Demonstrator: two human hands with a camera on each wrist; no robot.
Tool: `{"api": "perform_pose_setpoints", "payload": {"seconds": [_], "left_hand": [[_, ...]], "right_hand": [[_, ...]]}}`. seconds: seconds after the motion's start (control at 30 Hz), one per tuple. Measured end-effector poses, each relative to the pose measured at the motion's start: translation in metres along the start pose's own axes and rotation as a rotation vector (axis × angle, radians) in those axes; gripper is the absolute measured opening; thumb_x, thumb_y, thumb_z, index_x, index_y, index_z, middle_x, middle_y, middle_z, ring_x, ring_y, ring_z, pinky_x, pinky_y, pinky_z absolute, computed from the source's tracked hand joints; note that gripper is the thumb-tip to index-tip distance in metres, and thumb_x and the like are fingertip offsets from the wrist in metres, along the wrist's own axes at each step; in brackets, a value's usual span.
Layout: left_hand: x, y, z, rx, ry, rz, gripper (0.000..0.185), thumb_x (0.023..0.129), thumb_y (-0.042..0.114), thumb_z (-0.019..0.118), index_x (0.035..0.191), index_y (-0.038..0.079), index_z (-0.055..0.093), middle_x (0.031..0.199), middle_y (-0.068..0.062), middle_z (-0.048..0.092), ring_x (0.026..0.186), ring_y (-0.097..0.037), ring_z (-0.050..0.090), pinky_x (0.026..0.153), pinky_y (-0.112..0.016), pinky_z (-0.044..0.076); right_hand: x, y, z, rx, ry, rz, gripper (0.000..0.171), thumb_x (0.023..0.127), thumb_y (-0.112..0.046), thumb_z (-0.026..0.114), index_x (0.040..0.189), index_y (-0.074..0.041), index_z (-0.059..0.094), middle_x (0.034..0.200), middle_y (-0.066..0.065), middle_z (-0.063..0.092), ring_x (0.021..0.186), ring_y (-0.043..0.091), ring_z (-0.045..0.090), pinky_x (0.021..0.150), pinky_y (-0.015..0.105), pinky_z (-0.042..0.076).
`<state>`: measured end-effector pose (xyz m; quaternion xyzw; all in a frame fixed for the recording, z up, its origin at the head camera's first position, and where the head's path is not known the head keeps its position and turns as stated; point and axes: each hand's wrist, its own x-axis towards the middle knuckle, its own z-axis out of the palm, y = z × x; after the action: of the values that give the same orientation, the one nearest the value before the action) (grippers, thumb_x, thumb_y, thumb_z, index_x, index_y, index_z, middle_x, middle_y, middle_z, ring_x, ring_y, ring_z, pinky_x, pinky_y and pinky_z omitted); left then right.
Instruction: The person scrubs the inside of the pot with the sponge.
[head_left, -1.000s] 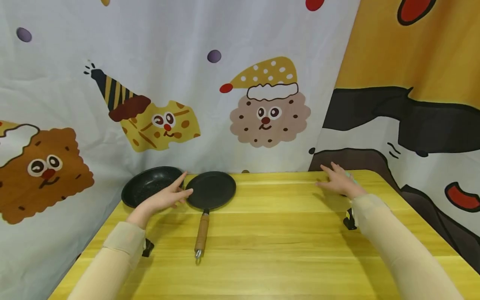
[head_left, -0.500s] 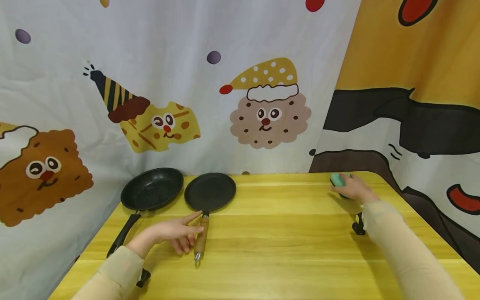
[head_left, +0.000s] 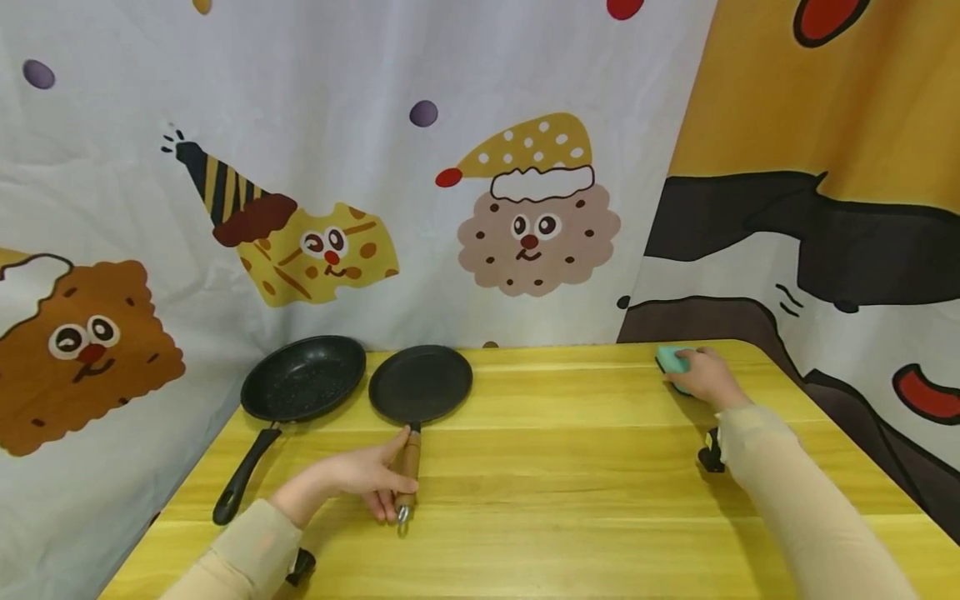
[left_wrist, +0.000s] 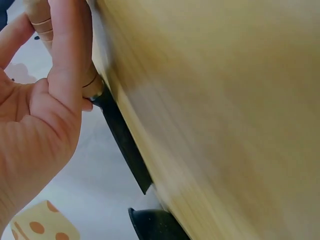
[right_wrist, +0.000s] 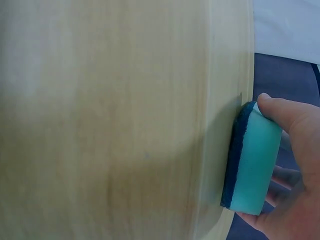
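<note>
My left hand (head_left: 365,475) is at the wooden handle of a flat black crepe pan (head_left: 422,383), thumb and fingers about the handle. From the left wrist view, the fingers wrap the wooden handle (left_wrist: 90,80) and the thin pan edge lies along the tabletop. At the table's far right, my right hand (head_left: 711,379) grips a teal sponge (head_left: 672,360). The right wrist view shows the sponge (right_wrist: 256,162) with its dark scouring side down at the wood, thumb at one end and fingers at the other.
A deeper black frying pan (head_left: 303,379) stands left of the crepe pan, its black handle pointing toward the front left. Both pans lie near the back edge of the yellow wooden table (head_left: 555,492). A printed cloth (head_left: 450,250) hangs behind the table.
My left hand has come down from above the frying pan and taken hold of the crepe pan's handle. My right hand has lowered and gripped the sponge.
</note>
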<state>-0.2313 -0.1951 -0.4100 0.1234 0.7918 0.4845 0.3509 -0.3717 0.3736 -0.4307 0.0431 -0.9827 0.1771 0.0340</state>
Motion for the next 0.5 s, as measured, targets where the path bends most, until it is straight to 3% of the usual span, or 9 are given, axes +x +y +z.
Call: {"api": "perform_pose_setpoints", "payload": {"seconds": [0.3, 0.5], "left_hand": [[0.007, 0.012, 0.017, 0.048, -0.055, 0.004, 0.101, 0.095, 0.017, 0.063, 0.150, 0.003, -0.021, 0.072, -0.021, 0.068, 0.055, -0.020, 0.065, 0.056, -0.035, 0.057], [0.019, 0.025, 0.029, 0.116, -0.071, -0.005, 0.101, 0.096, 0.017, 0.063, 0.151, 0.003, -0.020, 0.070, -0.020, 0.067, 0.055, -0.021, 0.065, 0.056, -0.035, 0.057]], "right_hand": [[-0.002, -0.001, -0.003, 0.043, 0.003, -0.035, 0.063, 0.093, -0.030, 0.060, 0.134, 0.015, 0.046, 0.132, 0.042, 0.041, 0.124, 0.058, 0.029, 0.099, 0.068, 0.028], [0.002, -0.019, -0.002, 0.075, -0.008, -0.110, 0.060, 0.094, -0.033, 0.061, 0.134, 0.010, 0.050, 0.134, 0.039, 0.043, 0.122, 0.057, 0.037, 0.098, 0.067, 0.032]]}}
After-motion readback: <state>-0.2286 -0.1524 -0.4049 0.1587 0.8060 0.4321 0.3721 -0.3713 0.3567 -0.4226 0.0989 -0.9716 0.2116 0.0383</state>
